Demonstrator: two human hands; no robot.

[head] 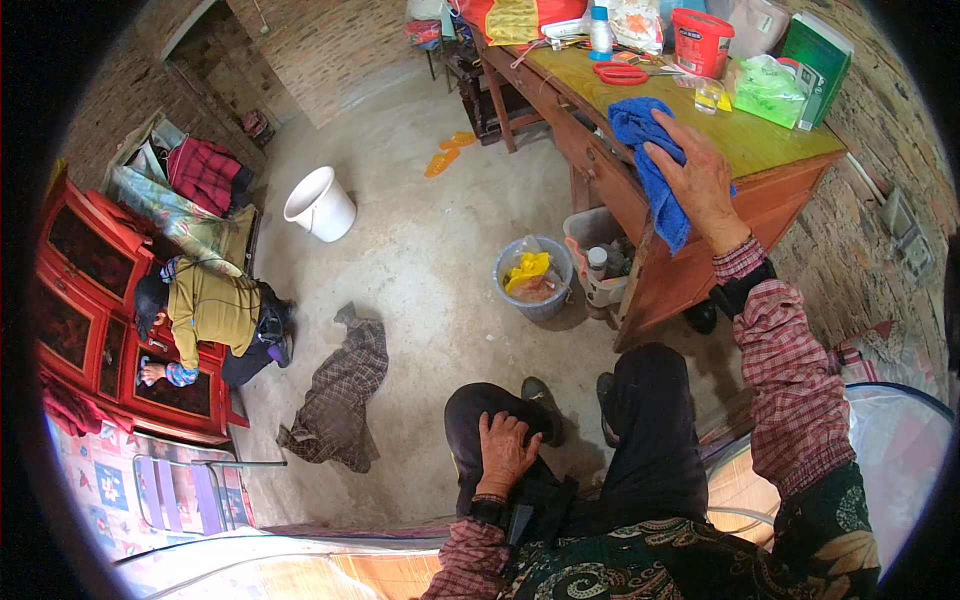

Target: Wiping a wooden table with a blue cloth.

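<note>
My right hand (699, 176) is on a blue cloth (660, 176) at the front edge of the wooden desk (765, 142), its thumb and a finger against the fabric. Part of the cloth lies on the desktop and part hangs over the edge. How firmly it is held does not show. My left hand (507, 454) rests on my left knee with nothing in it. Beyond the cloth lie red-handled scissors (621, 73), a small clear cup (707, 97), a red plastic tub (700, 43) and a green plastic packet (768, 91).
Below the desk stand a bin with a yellow bag (532, 304) and a grey crate (589, 225). A white bucket (330, 214), orange slippers (442, 161) and a checked garment (349, 390) are on the floor. Another person (217, 307) bends at a red cabinet (82, 300).
</note>
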